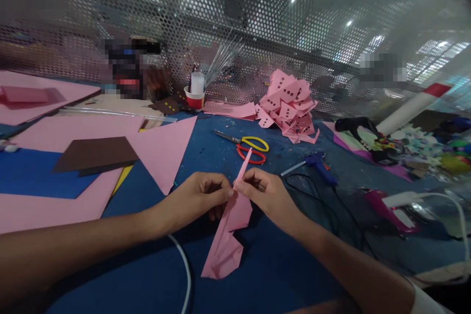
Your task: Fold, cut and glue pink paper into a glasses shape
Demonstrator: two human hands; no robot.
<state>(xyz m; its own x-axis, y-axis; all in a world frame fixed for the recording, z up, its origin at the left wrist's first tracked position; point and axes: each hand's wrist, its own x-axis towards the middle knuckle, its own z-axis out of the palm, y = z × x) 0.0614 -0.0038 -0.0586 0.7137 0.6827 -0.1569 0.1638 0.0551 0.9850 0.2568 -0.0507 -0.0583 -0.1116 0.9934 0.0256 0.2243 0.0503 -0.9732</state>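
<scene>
A folded piece of pink paper (228, 228) stands tilted over the blue table (279, 265), its narrow tip pointing up and away from me. My left hand (195, 199) pinches it from the left with closed fingers. My right hand (267, 195) pinches the same spot from the right, thumb and forefinger pressed together on the fold. The two hands almost touch at the paper's narrow part.
Scissors (247, 146) with yellow and red handles lie just beyond the hands. A pile of pink cut pieces (289, 105) sits further back. Pink sheets (162, 149) and a brown sheet (96, 154) lie left. Glue guns (319, 166) and cables lie right. A mesh wall (235, 19) closes the far side.
</scene>
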